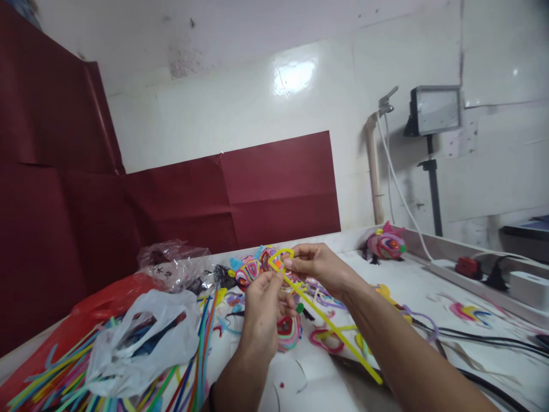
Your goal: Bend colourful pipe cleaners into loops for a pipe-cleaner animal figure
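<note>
A yellow pipe cleaner (pixel 328 319) is bent into a small loop at its top, and its long straight tail slants down to the right. My left hand (pixel 263 303) pinches it just under the loop. The fingers of my right hand (pixel 319 264) close on the loop's right side. Behind and below the hands, colourful pipe-cleaner faces (pixel 246 270) lie on the white table (pixel 274 380). A round face piece with a red centre (pixel 288 332) is partly covered by my left hand.
At the left are a white plastic bag (pixel 150 343), a red bag (pixel 100 303) and many loose pipe cleaners (pixel 60 372). A pink figure (pixel 386 243) sits at the back right. Black cables (pixel 484 337) and a power strip (pixel 467 267) lie at the right.
</note>
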The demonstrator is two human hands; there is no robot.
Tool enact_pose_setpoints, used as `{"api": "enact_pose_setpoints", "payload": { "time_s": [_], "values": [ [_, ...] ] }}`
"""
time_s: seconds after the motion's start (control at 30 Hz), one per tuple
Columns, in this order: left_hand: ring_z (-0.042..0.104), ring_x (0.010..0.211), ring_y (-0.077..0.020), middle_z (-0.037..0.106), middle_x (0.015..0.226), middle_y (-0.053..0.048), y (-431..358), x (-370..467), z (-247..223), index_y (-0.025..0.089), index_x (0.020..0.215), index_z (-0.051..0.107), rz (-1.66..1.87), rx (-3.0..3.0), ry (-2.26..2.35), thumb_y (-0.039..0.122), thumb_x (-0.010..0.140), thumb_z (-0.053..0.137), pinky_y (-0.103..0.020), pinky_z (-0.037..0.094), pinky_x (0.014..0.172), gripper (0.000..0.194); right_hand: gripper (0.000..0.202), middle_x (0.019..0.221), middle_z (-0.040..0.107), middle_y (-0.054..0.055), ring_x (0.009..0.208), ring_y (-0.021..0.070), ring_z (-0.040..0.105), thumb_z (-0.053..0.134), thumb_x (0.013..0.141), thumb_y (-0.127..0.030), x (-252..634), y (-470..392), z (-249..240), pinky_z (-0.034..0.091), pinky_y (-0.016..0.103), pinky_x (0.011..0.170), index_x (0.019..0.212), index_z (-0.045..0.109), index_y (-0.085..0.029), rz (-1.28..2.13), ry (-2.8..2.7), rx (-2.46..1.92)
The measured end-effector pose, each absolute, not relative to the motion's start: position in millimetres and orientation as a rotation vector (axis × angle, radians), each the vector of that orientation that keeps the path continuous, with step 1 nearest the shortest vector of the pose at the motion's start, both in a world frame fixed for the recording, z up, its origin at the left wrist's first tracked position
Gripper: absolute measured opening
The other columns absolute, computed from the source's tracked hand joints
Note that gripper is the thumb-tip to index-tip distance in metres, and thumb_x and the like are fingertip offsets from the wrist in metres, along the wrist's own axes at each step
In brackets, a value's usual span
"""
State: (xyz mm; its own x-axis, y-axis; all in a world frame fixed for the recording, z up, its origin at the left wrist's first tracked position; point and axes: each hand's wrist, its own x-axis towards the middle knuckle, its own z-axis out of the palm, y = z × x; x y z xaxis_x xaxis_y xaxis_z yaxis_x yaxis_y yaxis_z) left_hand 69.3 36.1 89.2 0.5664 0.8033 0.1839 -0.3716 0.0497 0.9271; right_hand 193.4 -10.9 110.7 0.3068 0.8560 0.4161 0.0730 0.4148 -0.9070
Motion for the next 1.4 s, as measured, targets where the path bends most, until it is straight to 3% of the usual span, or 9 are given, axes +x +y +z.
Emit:
{"api": "enact_pose_setpoints", "payload": {
  "time_s": [0.13,0.4,0.7,0.83,1.1,1.4],
  "values": [
    [0.045,0.038,-0.0053,0.048,0.047,0.007,38.0,69.6,88.3,0.016,0.076,0.049,0.947,1.238,0.464,0.028,0.071,0.061,-0.014,0.038,0.033,0.018,0.025,0.055,0.057,-0.003,0.048,0.0064,0.045,0.073,0.066,-0.036,193.2,-12.9,112.2,0.031,0.022,0.049,0.068,0.063,-0.013,0.590,-1.179,-1.030],
    [0.045,0.038,-0.0050,0.050,0.055,0.006,42.7,70.9,81.2,0.016,0.074,0.050,0.988,1.343,0.450,0.031,0.073,0.061,-0.016,0.038,0.034,0.019,0.023,0.049,0.053,-0.004,0.045,0.0068,0.042,0.071,0.063,-0.035,185.7,-16.0,120.7,0.030,0.022,0.046,0.061,0.061,-0.014,0.445,-1.138,-1.108],
    [0.059,0.072,-0.0135,0.065,0.084,-0.004,56.0,68.0,86.8,0.016,0.091,0.062,1.312,1.514,0.469,0.032,0.071,0.064,-0.020,0.048,0.055,0.026,0.024,0.051,0.053,-0.002,0.047,0.0072,0.041,0.069,0.066,-0.035,187.2,-14.8,115.7,0.030,0.022,0.046,0.061,0.064,-0.013,0.440,-1.271,-1.188],
    [0.062,0.074,-0.0137,0.069,0.079,-0.003,57.1,65.4,87.5,0.016,0.082,0.066,1.361,1.535,0.441,0.026,0.071,0.063,-0.022,0.048,0.067,0.015,0.024,0.053,0.053,-0.002,0.047,0.0076,0.040,0.063,0.072,-0.035,186.4,-13.3,112.5,0.031,0.022,0.046,0.065,0.066,-0.013,0.361,-1.362,-1.278],
    [0.061,0.065,-0.0137,0.067,0.071,-0.002,53.3,62.4,88.3,0.016,0.080,0.068,1.404,1.639,0.517,0.025,0.071,0.063,-0.022,0.047,0.060,0.013,0.022,0.057,0.055,0.000,0.053,0.0109,0.045,0.056,0.075,-0.031,182.3,-11.9,110.6,0.033,0.023,0.049,0.068,0.067,-0.014,0.194,-1.415,-1.356],
    [0.059,0.068,-0.0136,0.065,0.074,-0.002,53.5,58.7,88.6,0.019,0.078,0.072,1.537,1.851,0.484,0.021,0.073,0.061,-0.022,0.046,0.063,0.012,0.019,0.055,0.057,0.000,0.051,0.0110,0.046,0.055,0.073,-0.027,179.6,-12.1,112.6,0.033,0.023,0.048,0.065,0.066,-0.014,0.166,-1.346,-1.390]
  ]
}}
